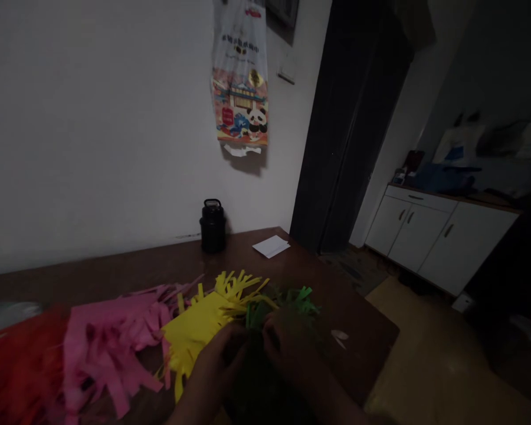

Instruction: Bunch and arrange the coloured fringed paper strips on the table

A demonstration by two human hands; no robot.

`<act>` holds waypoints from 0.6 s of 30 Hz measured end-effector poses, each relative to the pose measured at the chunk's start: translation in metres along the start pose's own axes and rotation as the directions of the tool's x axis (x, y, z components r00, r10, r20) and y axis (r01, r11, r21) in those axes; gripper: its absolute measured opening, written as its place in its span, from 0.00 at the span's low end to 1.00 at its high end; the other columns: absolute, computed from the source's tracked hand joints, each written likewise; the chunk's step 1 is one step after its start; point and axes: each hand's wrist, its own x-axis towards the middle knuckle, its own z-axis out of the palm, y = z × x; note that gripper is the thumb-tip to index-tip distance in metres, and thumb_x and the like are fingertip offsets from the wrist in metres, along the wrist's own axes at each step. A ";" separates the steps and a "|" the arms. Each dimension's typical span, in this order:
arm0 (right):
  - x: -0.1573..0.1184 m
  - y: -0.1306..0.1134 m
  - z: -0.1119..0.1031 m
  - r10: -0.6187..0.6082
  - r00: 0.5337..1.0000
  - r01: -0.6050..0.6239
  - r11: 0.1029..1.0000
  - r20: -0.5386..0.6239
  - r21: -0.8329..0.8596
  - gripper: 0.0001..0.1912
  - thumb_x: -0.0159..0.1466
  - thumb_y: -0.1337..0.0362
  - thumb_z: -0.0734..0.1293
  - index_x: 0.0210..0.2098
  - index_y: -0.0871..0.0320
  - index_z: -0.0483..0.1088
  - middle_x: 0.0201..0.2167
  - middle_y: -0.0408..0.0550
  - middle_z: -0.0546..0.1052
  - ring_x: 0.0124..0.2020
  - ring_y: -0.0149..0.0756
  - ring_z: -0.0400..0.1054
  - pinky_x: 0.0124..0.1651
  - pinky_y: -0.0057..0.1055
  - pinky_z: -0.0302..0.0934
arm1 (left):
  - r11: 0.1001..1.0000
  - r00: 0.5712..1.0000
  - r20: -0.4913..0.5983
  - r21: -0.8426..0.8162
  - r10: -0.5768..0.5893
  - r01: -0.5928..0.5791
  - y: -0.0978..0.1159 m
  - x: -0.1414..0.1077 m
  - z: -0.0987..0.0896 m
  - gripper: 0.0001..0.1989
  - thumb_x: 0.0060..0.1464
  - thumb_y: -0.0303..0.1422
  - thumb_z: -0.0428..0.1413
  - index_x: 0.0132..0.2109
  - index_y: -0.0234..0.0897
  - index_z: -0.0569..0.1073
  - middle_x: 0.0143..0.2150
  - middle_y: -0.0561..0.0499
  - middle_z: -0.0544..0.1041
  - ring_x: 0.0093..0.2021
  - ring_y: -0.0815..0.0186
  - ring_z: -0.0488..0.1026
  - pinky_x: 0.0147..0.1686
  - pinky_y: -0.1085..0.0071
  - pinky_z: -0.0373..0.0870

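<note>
On the brown table lie fringed paper sheets side by side: red, pink, yellow and green. My left hand and my right hand meet over the green fringed paper next to the yellow sheet. Both sets of fingers are curled and pinch its strips. The room is dim, so the exact grip is hard to make out, and the lower part of the green sheet is lost in shadow.
A black jar stands by the wall and a white slip of paper lies near the table's far corner. A printed plastic bag hangs on the wall. A dark doorway and a white cabinet are to the right.
</note>
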 end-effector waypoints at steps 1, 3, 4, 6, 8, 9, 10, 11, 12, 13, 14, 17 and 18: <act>0.000 -0.001 0.001 -0.013 1.000 0.013 0.997 0.002 -0.072 0.05 0.65 0.71 0.62 0.34 0.55 0.66 0.34 0.47 0.74 0.37 0.40 0.66 0.42 0.34 0.61 | 1.000 1.000 -0.028 0.015 0.008 -0.007 0.002 0.000 0.001 0.10 0.51 0.41 0.53 0.36 0.41 0.72 0.33 0.50 0.79 0.36 0.58 0.77 0.36 0.66 0.73; 0.000 -0.003 0.002 -0.045 0.999 0.045 0.984 0.009 -0.174 0.06 0.65 0.70 0.62 0.32 0.55 0.65 0.29 0.46 0.73 0.33 0.40 0.66 0.41 0.35 0.61 | 0.999 0.998 -0.062 0.051 0.018 -0.015 0.007 0.000 0.001 0.12 0.52 0.43 0.54 0.38 0.40 0.70 0.33 0.49 0.79 0.34 0.58 0.76 0.34 0.65 0.72; 0.000 -0.004 0.002 -0.065 0.998 0.067 0.977 0.018 -0.202 0.07 0.65 0.71 0.63 0.31 0.55 0.65 0.28 0.45 0.72 0.32 0.39 0.66 0.42 0.35 0.61 | 0.997 0.998 -0.064 0.068 0.026 -0.021 0.009 0.000 0.001 0.12 0.52 0.44 0.54 0.38 0.40 0.70 0.33 0.49 0.79 0.33 0.58 0.76 0.33 0.65 0.73; 0.000 -0.002 0.002 -0.088 0.995 0.095 0.964 0.039 -0.248 0.08 0.66 0.71 0.62 0.32 0.55 0.66 0.27 0.45 0.72 0.31 0.39 0.67 0.43 0.35 0.61 | 0.994 0.997 -0.051 0.104 0.050 -0.045 0.013 0.001 -0.002 0.10 0.53 0.40 0.52 0.38 0.41 0.71 0.34 0.49 0.80 0.33 0.59 0.77 0.33 0.66 0.73; 0.001 0.000 0.000 -0.090 0.994 0.103 0.951 0.060 -0.292 0.08 0.66 0.72 0.61 0.33 0.55 0.67 0.27 0.45 0.73 0.31 0.39 0.68 0.41 0.34 0.61 | 0.986 0.996 -0.034 0.146 0.082 -0.077 0.015 0.003 -0.006 0.08 0.54 0.36 0.49 0.36 0.41 0.72 0.32 0.50 0.80 0.32 0.60 0.78 0.32 0.67 0.73; 0.002 0.000 -0.001 -0.086 0.994 0.103 0.945 0.068 -0.309 0.08 0.66 0.72 0.61 0.34 0.55 0.68 0.27 0.46 0.73 0.32 0.40 0.68 0.40 0.34 0.62 | 0.981 0.995 -0.028 0.171 0.100 -0.094 0.016 0.003 -0.008 0.08 0.54 0.35 0.49 0.35 0.41 0.72 0.31 0.50 0.80 0.32 0.60 0.78 0.32 0.67 0.73; 0.003 0.000 -0.003 -0.091 0.993 0.112 0.941 0.079 -0.318 0.08 0.66 0.73 0.61 0.35 0.56 0.69 0.27 0.46 0.73 0.32 0.41 0.68 0.40 0.34 0.62 | 0.974 0.993 -0.026 0.196 0.119 -0.112 0.016 0.004 -0.011 0.08 0.54 0.34 0.48 0.35 0.41 0.72 0.32 0.50 0.80 0.32 0.60 0.78 0.32 0.67 0.72; 0.004 -0.001 -0.005 -0.107 0.990 0.131 0.939 0.091 -0.319 0.08 0.65 0.73 0.61 0.37 0.56 0.69 0.28 0.46 0.74 0.33 0.41 0.68 0.41 0.35 0.62 | 0.966 0.990 -0.022 0.220 0.140 -0.132 0.015 0.005 -0.012 0.09 0.53 0.33 0.48 0.35 0.41 0.73 0.32 0.49 0.81 0.33 0.59 0.78 0.33 0.66 0.72; 0.006 -0.003 -0.008 -0.133 0.986 0.159 0.936 0.103 -0.313 0.08 0.65 0.74 0.61 0.39 0.56 0.70 0.29 0.46 0.75 0.34 0.41 0.68 0.44 0.36 0.61 | 0.958 0.986 -0.018 0.242 0.165 -0.155 0.015 0.006 -0.014 0.09 0.53 0.32 0.48 0.36 0.41 0.74 0.34 0.48 0.81 0.34 0.59 0.78 0.34 0.66 0.73; 0.009 -0.005 -0.011 -0.161 0.980 0.189 0.932 0.116 -0.309 0.09 0.66 0.73 0.61 0.42 0.57 0.70 0.31 0.47 0.76 0.35 0.41 0.69 0.48 0.38 0.61 | 0.948 0.981 -0.012 0.262 0.192 -0.182 0.014 0.007 -0.015 0.10 0.53 0.32 0.48 0.37 0.41 0.74 0.35 0.48 0.81 0.35 0.59 0.78 0.34 0.65 0.73; 0.011 -0.007 -0.013 -0.189 0.973 0.223 0.926 0.136 -0.305 0.10 0.66 0.73 0.61 0.46 0.57 0.69 0.34 0.47 0.77 0.37 0.41 0.69 0.50 0.39 0.59 | 0.936 0.975 -0.002 0.280 0.221 -0.211 0.012 0.008 -0.016 0.10 0.53 0.31 0.48 0.37 0.40 0.75 0.35 0.47 0.81 0.35 0.59 0.78 0.35 0.65 0.73; 0.021 -0.012 -0.021 -0.210 0.946 0.281 0.912 0.247 -0.298 0.11 0.67 0.71 0.62 0.48 0.56 0.69 0.43 0.49 0.78 0.43 0.42 0.69 0.52 0.42 0.58 | 0.893 0.947 0.045 0.322 0.318 -0.315 0.009 0.012 -0.017 0.12 0.52 0.29 0.49 0.39 0.41 0.76 0.36 0.48 0.82 0.36 0.60 0.79 0.37 0.66 0.74; 0.025 -0.012 -0.023 -0.201 0.935 0.287 0.911 0.291 -0.296 0.10 0.66 0.71 0.63 0.45 0.56 0.71 0.42 0.49 0.78 0.43 0.41 0.70 0.50 0.41 0.58 | 0.874 0.935 0.060 0.336 0.351 -0.350 0.008 0.013 -0.018 0.12 0.51 0.29 0.49 0.39 0.42 0.76 0.36 0.48 0.82 0.37 0.60 0.79 0.38 0.65 0.74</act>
